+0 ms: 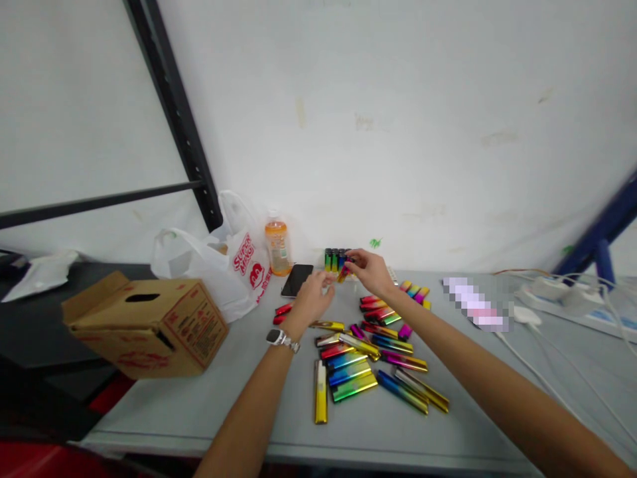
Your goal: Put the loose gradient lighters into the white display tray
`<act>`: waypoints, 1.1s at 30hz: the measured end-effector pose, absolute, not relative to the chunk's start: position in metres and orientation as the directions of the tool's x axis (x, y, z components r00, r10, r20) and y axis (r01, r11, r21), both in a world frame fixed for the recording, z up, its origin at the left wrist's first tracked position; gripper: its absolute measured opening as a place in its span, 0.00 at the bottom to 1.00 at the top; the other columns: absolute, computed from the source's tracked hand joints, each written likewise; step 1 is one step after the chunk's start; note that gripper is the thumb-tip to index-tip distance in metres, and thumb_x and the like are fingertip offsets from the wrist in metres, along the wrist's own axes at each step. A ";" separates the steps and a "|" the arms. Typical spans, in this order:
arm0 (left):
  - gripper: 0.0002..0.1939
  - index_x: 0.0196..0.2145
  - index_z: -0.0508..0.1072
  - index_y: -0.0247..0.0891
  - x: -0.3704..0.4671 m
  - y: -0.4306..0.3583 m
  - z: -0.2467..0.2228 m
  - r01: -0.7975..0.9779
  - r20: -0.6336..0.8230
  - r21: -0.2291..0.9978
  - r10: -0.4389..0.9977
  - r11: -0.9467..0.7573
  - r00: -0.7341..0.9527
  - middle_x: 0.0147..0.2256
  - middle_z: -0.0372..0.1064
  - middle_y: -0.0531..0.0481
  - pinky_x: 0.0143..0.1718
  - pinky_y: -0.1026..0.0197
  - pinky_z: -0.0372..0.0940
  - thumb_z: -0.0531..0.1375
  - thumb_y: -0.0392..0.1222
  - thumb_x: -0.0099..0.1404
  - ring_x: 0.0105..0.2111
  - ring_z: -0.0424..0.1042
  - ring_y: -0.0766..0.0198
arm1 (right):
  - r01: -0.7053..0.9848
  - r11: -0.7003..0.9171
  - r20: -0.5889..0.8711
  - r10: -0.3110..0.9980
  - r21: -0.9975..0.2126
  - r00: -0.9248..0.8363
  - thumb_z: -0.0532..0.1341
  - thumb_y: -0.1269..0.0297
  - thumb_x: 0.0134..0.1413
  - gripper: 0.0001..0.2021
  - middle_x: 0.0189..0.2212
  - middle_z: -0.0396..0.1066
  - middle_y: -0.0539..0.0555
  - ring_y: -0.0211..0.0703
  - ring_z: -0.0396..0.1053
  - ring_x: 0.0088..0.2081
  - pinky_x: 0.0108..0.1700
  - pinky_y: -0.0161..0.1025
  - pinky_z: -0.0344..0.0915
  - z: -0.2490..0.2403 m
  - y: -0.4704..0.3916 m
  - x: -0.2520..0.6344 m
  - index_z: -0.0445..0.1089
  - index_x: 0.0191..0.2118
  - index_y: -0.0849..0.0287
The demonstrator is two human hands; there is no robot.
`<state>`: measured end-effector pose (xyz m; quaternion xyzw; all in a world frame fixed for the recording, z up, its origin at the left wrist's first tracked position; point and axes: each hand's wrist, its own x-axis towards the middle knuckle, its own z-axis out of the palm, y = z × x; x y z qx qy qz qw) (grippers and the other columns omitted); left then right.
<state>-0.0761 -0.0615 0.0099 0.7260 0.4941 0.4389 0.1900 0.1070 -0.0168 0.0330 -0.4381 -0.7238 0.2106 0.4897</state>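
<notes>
Right hand point(367, 269) pinches 1 magenta-yellow lighter point(343, 271); left hand point(315, 295), loosely curled, apparently empty, is near the upright lighters point(334, 259). Best: brace these lightly, keep the pinched one vertical.

Left hand point(314, 297) loosely curled, thumb and fingers apart; right hand point(372, 271) just beside it, slightly higher, thumb and fingertips pinched; bare left forearm point(251, 398) slanting below its hand; bare right forearm point(462, 352) sloping outward.
</notes>
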 end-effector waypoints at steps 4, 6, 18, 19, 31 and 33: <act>0.10 0.26 0.78 0.38 -0.096 -0.071 0.018 0.579 0.153 0.724 0.905 -0.376 0.396 0.27 0.72 0.50 0.29 0.63 0.62 0.69 0.46 0.48 0.28 0.70 0.61 | 0.661 0.601 0.568 0.763 -0.450 -0.307 0.62 0.68 0.55 0.08 0.31 0.76 0.51 0.42 0.71 0.33 0.40 0.39 0.63 0.049 0.009 0.104 0.73 0.42 0.57; 0.12 0.26 0.79 0.38 -0.099 -0.074 0.019 0.603 0.025 0.736 0.903 -0.307 0.428 0.26 0.72 0.50 0.24 0.65 0.59 0.70 0.47 0.45 0.25 0.68 0.63 | 0.751 0.584 0.547 0.755 -0.308 -0.363 0.62 0.67 0.56 0.08 0.33 0.76 0.53 0.45 0.70 0.36 0.43 0.42 0.61 0.052 0.017 0.098 0.73 0.42 0.57; 0.17 0.29 0.71 0.36 -0.093 -0.057 -0.004 0.592 0.008 0.749 0.898 -0.296 0.439 0.24 0.68 0.54 0.27 0.64 0.57 0.68 0.51 0.51 0.25 0.65 0.66 | 0.785 0.606 0.451 0.741 -0.129 -0.498 0.62 0.64 0.58 0.07 0.39 0.77 0.56 0.51 0.64 0.47 0.50 0.46 0.51 0.048 0.043 0.084 0.75 0.41 0.58; 0.17 0.31 0.69 0.36 -0.091 -0.057 -0.005 0.572 0.054 0.757 0.902 -0.316 0.427 0.24 0.66 0.55 0.27 0.64 0.57 0.66 0.52 0.54 0.24 0.64 0.66 | 0.781 0.612 0.445 0.739 -0.127 -0.506 0.63 0.64 0.58 0.07 0.39 0.77 0.56 0.51 0.63 0.47 0.50 0.46 0.51 0.049 0.044 0.085 0.75 0.41 0.57; 0.13 0.40 0.62 0.40 -0.073 -0.055 -0.001 0.365 0.369 0.815 0.889 -0.450 0.271 0.24 0.58 0.59 0.26 0.66 0.53 0.53 0.53 0.69 0.23 0.57 0.69 | 0.773 0.574 0.500 0.770 -0.271 -0.396 0.63 0.65 0.57 0.06 0.38 0.78 0.55 0.50 0.61 0.45 0.49 0.46 0.51 0.037 0.046 0.076 0.78 0.38 0.58; 0.13 0.40 0.63 0.39 -0.073 -0.051 -0.005 0.349 0.375 0.824 0.892 -0.446 0.252 0.25 0.59 0.59 0.27 0.65 0.53 0.52 0.52 0.69 0.24 0.58 0.69 | 0.783 0.560 0.501 0.777 -0.270 -0.382 0.63 0.64 0.58 0.07 0.37 0.77 0.55 0.51 0.60 0.45 0.49 0.46 0.51 0.033 0.046 0.079 0.78 0.39 0.58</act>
